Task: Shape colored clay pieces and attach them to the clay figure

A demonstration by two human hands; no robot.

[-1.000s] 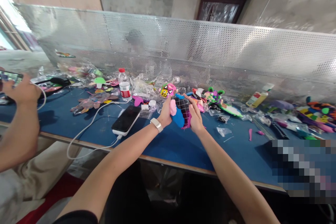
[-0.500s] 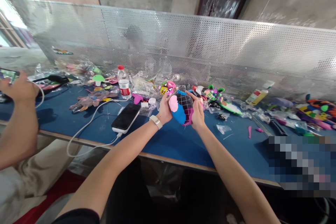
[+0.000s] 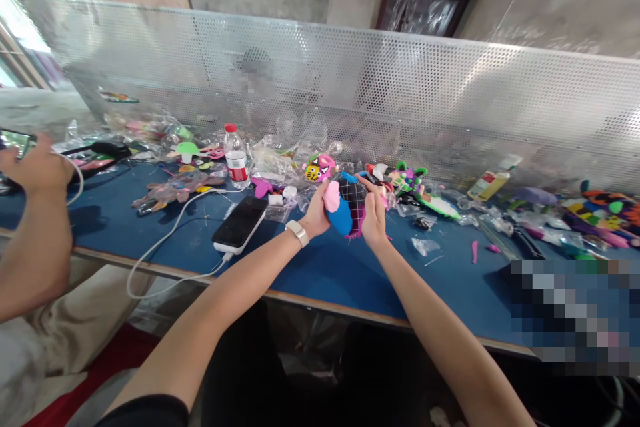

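Between my two hands is a rounded clay craft piece (image 3: 341, 215) in blue, pink and magenta, with a dark patch crossed by pale grid lines. My left hand (image 3: 317, 211) grips its left side, fingers behind it. Against its right side my right hand (image 3: 373, 215) is pressed, fingers pointing up and away from me. The piece is held above the blue table (image 3: 320, 273). Just behind it lies a pink and yellow clay animal face (image 3: 321, 167). To the right of that is a green and pink clay figure (image 3: 407, 177).
A water bottle (image 3: 237, 159) with a red cap stands left of centre. Nearer lies a phone on a white power bank (image 3: 241, 224) with a looping cable. A co-worker's hand (image 3: 37, 163) holds a phone at far left. A perforated metal screen (image 3: 320, 73) closes the back.
The clay piece has turned slightly between my hands, its dark grid patch now looking narrower. My right hand has shifted a little to the left.
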